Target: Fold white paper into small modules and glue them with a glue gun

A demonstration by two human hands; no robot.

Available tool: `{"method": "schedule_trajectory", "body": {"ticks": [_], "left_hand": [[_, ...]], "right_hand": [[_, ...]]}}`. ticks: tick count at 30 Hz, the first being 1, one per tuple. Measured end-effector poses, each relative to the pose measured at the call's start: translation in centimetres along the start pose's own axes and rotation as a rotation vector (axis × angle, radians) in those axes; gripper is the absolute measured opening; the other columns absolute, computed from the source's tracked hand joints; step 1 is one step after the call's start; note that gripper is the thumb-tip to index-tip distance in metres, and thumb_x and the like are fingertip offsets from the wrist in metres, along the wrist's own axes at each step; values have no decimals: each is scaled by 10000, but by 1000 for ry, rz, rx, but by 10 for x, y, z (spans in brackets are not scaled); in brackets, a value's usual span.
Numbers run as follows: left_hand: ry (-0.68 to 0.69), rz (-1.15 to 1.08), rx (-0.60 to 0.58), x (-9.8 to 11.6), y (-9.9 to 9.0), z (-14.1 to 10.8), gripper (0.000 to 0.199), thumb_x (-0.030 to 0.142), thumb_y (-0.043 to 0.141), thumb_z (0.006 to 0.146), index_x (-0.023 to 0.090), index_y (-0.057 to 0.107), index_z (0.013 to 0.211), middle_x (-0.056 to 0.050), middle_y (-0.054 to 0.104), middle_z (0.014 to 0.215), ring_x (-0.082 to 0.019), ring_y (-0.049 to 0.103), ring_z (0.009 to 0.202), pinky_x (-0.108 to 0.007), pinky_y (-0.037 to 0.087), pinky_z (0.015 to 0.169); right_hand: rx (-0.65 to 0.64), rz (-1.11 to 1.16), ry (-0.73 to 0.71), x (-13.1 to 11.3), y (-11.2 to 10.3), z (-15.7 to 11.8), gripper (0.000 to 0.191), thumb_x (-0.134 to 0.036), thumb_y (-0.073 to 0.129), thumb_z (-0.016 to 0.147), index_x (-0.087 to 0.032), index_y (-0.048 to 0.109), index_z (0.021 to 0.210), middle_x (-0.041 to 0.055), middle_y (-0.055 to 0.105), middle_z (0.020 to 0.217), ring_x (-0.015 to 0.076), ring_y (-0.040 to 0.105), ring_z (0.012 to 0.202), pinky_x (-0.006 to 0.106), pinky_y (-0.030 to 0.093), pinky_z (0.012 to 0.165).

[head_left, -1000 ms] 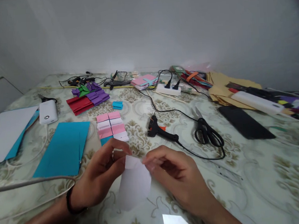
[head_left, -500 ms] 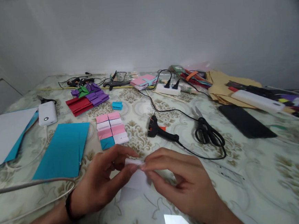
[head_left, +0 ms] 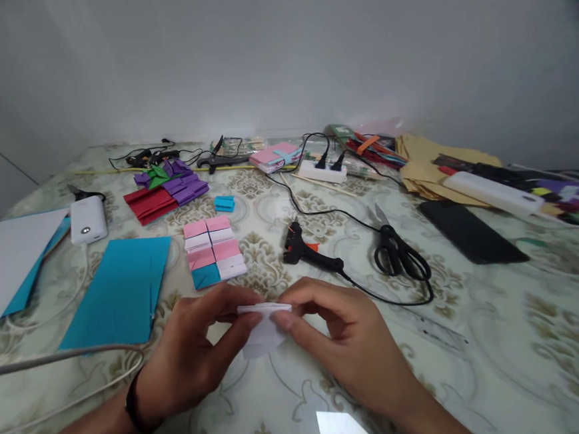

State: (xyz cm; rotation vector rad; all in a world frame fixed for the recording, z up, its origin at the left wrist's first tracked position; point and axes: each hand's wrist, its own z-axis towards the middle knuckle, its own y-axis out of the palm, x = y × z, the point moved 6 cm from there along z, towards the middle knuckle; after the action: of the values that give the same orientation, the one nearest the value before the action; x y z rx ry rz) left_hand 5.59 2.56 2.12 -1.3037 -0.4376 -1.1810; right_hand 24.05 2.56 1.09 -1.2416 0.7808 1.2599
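Note:
A small folded piece of white paper (head_left: pixel 265 336) is held up between both hands, its creased top edge turned toward me. My left hand (head_left: pixel 206 340) pinches it from the left, thumb in front and fingers behind. On the right side my right hand (head_left: pixel 336 337) grips the same paper between thumb and fingers. Just beyond the hands lie folded pink, white and blue paper pieces (head_left: pixel 215 251) set in two columns. A black glue gun (head_left: pixel 309 250) rests farther right, with black-handled scissors (head_left: pixel 400 252) beside it.
Blue paper sheets (head_left: pixel 117 291), a white power bank (head_left: pixel 88 219) and white sheets (head_left: pixel 12 259) lie left. Red (head_left: pixel 151 204) and purple folded papers (head_left: pixel 185 186) sit behind. A power strip (head_left: pixel 322 171), a black phone (head_left: pixel 471 231) and a clear ruler (head_left: pixel 441 331) are right.
Both hands have turned the white paper so its folded edge now runs level. The right hand's fingers have moved behind it, with the thumb in front.

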Motion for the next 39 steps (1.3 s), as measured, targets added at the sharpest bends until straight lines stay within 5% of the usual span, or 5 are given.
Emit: {"method": "schedule_trajectory", "body": {"ticks": [7, 31, 39], "left_hand": [[-45, -40, 0, -2, -1, 3, 89, 262, 726, 990, 244, 809, 963, 17, 823, 821, -142, 743, 690, -212, 575, 647], [-112, -111, -213, -7, 9, 5, 164, 283, 701, 993, 212, 802, 885, 9, 784, 755, -133, 669, 676, -216, 502, 644], [-275, -270, 51, -20, -5, 6, 190, 351, 741, 934, 206, 763, 812, 21, 731, 686, -117, 610, 592, -194, 430, 525]], "right_hand": [[1, -20, -58, -5, -1, 1, 158, -257, 747, 949, -200, 747, 801, 5, 730, 744, 152, 672, 686, 278, 514, 657], [-135, 61, 102, 5, 11, -2, 192, -298, 689, 974, -202, 746, 817, -3, 714, 747, 143, 643, 705, 254, 492, 659], [-235, 131, 297, 17, 24, -1, 234, -371, 707, 925, -190, 663, 782, -16, 617, 703, 138, 563, 662, 246, 447, 592]]}}
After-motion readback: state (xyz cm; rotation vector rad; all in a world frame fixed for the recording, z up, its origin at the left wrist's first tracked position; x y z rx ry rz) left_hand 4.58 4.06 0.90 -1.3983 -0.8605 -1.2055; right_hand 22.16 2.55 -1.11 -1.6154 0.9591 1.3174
